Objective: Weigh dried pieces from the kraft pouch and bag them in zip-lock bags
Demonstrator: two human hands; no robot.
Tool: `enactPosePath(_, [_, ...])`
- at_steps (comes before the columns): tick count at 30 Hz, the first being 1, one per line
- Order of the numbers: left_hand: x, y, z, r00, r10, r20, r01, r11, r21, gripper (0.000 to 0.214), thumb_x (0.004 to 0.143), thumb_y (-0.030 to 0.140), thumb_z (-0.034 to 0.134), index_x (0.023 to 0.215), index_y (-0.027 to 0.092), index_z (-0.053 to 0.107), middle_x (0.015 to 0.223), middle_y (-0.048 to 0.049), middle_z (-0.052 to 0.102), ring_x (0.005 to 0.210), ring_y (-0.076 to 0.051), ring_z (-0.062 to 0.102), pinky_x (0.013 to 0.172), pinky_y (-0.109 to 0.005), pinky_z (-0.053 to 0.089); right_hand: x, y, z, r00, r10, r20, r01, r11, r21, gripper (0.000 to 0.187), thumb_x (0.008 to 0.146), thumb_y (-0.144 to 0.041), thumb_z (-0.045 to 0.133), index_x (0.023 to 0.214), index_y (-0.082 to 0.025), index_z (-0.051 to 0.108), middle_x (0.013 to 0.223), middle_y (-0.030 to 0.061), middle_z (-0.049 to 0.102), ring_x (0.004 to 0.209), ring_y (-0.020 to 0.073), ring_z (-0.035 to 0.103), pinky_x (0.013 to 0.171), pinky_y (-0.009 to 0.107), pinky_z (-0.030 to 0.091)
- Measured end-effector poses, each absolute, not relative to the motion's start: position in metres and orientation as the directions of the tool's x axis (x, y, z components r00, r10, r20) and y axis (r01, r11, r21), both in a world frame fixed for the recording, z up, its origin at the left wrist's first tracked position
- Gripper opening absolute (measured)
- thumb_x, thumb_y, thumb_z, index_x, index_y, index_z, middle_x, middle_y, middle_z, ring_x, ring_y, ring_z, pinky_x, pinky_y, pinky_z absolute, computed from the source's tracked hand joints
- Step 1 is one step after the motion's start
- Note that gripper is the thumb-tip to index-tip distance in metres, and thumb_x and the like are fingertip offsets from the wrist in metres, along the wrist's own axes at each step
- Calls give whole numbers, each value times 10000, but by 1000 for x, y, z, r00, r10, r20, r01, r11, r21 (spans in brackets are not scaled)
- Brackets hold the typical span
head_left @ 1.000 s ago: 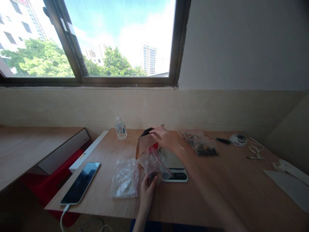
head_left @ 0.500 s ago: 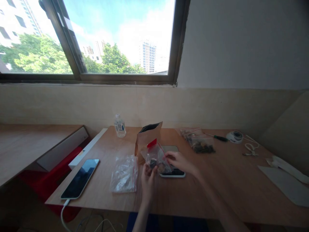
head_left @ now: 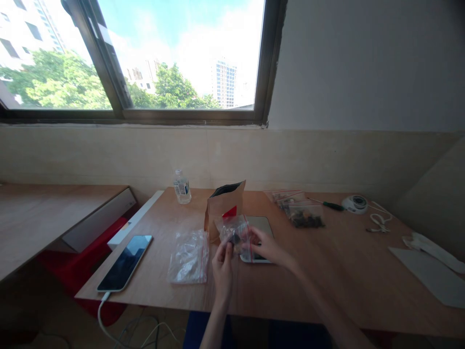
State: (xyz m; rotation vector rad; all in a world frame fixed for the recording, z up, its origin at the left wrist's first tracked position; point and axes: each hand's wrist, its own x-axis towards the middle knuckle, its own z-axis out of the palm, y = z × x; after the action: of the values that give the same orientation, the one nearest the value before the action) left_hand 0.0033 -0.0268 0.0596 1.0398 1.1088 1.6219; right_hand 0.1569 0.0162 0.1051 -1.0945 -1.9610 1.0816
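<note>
A clear zip bag (head_left: 235, 227) with a red zip strip and dark bits inside is held up between both hands. My left hand (head_left: 222, 266) pinches its lower left part, near the dark contents. Fingers of my right hand (head_left: 267, 246) close on the zip edge at the right. Just behind stands a brown paper pouch (head_left: 224, 201), its top open and dark inside. Beneath the bag and right hand lies a flat pale-edged device (head_left: 267, 224), partly covered. Flat clear zip bags (head_left: 188, 257) lie left of my left hand.
Filled zip bags (head_left: 307, 216) lie at the back right, near a green-handled screwdriver (head_left: 332, 206) and a white dome camera (head_left: 355, 204) with its cable. A water bottle (head_left: 182, 188) stands back left. A phone (head_left: 125, 264) is plugged in at left. A grey sheet (head_left: 425, 276) lies far right.
The held bag has turned, so its zip edge now runs closer to vertical. My right hand's fingers have shifted along that edge. The view has moved slightly.
</note>
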Motion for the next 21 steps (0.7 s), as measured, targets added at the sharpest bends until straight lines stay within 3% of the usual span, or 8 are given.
enactPosePath(7, [6, -33, 62, -245, 957, 158, -233, -216, 948, 341, 790, 406, 611, 1037, 177, 666, 1056, -75, 680, 1036, -230, 592, 884, -287, 436, 155, 4, 115, -442, 890, 111, 460, 332, -823, 295, 763, -450, 647, 863, -193, 539, 831, 4, 594, 708, 140, 544, 650, 248, 424])
enactPosePath(13, [7, -33, 61, -234, 961, 149, -268, -211, 940, 326, 790, 423, 608, 989, 170, 657, 964, -63, 687, 937, -214, 617, 802, -267, 460, 153, 0, 116, -334, 921, 198, 566, 364, -740, 277, 785, -449, 622, 784, -193, 519, 789, 7, 576, 677, 145, 519, 616, 256, 394])
enactPosePath(21, [9, -33, 61, -243, 952, 187, -248, -247, 937, 275, 804, 409, 596, 942, 173, 623, 943, -58, 666, 921, -197, 615, 817, -269, 457, 153, -7, 123, -335, 929, 157, 593, 338, -731, 222, 798, -388, 629, 782, -187, 535, 835, 24, 602, 768, 164, 555, 684, 263, 403])
